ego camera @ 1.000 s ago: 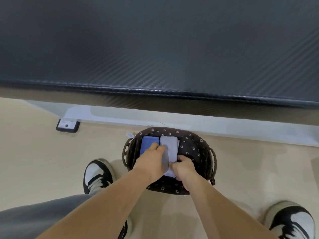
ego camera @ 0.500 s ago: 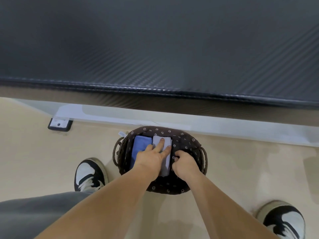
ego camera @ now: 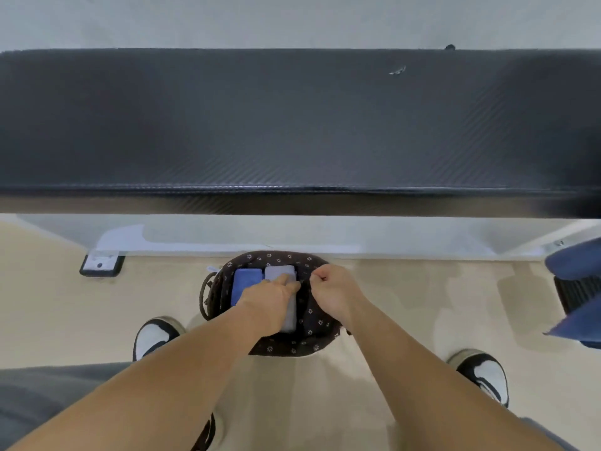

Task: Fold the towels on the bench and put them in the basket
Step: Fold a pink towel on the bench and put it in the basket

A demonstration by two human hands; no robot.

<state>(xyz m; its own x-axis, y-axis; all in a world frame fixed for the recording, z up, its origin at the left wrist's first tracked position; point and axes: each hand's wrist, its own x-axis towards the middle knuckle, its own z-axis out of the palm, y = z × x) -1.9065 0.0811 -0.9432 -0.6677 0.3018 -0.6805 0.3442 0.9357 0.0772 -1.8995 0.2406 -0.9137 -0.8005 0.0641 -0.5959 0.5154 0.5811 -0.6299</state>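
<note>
The black padded surface (ego camera: 292,125) fills the upper half of your view from edge to edge, with no towel lying on it. Below it runs the beige floor (ego camera: 65,314). There, at 6 o'clock from the surface's front edge, stands the basket (ego camera: 283,348), with a dark flowered liner. Your left shoe (ego camera: 154,335) is at the basket's 8 o'clock and your right shoe (ego camera: 486,374) at its 4 o'clock. Your left hand (ego camera: 270,299) reaches into the basket, its fingers (ego camera: 289,281) pressed together on the pale towel (ego camera: 279,273). Your right hand (ego camera: 331,292) is at the basket's 3 o'clock rim with its fingers curled; you cannot tell whether they pinch the liner. Both towels lie folded in the basket, the blue towel (ego camera: 247,281) touching the pale one at its 9 o'clock.
</note>
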